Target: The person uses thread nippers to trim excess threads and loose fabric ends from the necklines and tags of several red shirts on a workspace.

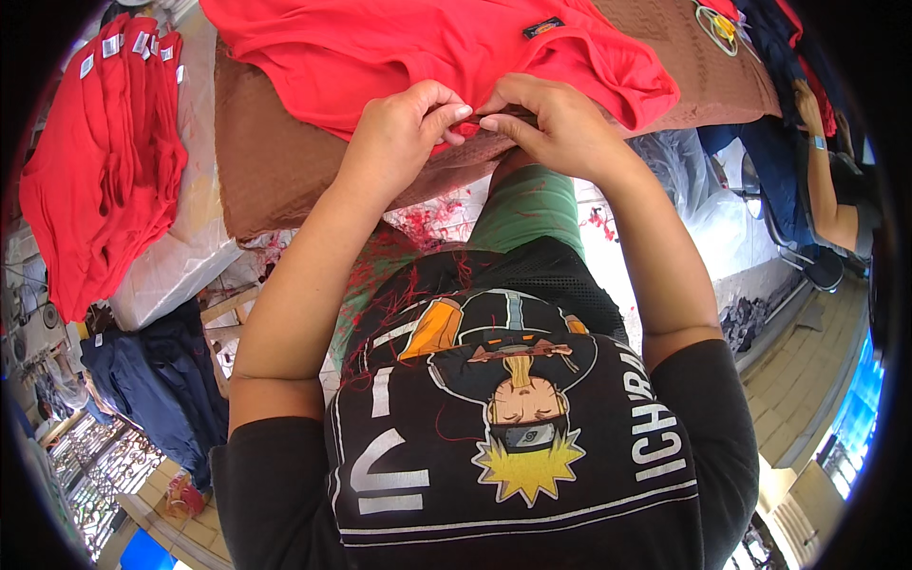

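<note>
A red garment (446,47) with a dark label near its collar lies spread over the near edge of a brown cloth-covered table. My left hand (404,128) pinches the garment's near edge between thumb and fingers. Close beside it, my right hand (556,123) is closed, thumb and index finger meeting at the same edge. Something thin and dark shows between those right fingers, too hidden to name. The two sets of fingertips almost touch.
Several red garments with white tags (109,161) hang in a stack over a plastic-wrapped surface at left. Dark blue clothing (157,380) lies below. Red thread scraps (432,223) litter the floor and my lap. At right, another person's arm (826,180) reaches toward dark cloth.
</note>
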`<act>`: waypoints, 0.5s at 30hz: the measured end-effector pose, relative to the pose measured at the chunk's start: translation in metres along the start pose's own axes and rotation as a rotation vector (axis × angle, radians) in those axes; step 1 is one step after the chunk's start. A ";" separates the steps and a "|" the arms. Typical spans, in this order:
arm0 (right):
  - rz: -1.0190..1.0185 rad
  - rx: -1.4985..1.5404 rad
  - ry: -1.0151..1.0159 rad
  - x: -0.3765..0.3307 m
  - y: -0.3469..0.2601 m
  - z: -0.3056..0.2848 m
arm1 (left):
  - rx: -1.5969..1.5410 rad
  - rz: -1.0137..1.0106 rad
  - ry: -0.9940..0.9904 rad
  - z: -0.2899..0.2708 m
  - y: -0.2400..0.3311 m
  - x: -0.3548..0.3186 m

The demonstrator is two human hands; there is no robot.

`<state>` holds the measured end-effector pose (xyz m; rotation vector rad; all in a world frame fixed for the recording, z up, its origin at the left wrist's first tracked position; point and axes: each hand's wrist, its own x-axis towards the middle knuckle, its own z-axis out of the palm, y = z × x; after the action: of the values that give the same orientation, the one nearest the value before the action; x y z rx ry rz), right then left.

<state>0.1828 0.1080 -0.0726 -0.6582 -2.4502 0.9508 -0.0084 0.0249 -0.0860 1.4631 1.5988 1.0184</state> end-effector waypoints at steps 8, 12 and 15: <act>0.000 -0.047 -0.043 0.002 -0.005 -0.005 | 0.064 0.043 0.044 0.004 0.003 -0.001; 0.003 -0.096 -0.052 0.000 -0.006 -0.003 | 0.040 0.028 0.095 0.006 0.007 -0.002; 0.110 0.055 -0.037 -0.002 -0.007 -0.009 | -0.019 -0.037 0.116 -0.004 0.021 -0.007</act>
<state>0.1872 0.1069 -0.0624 -0.7691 -2.4315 1.0780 -0.0023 0.0189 -0.0656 1.3792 1.6865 1.1115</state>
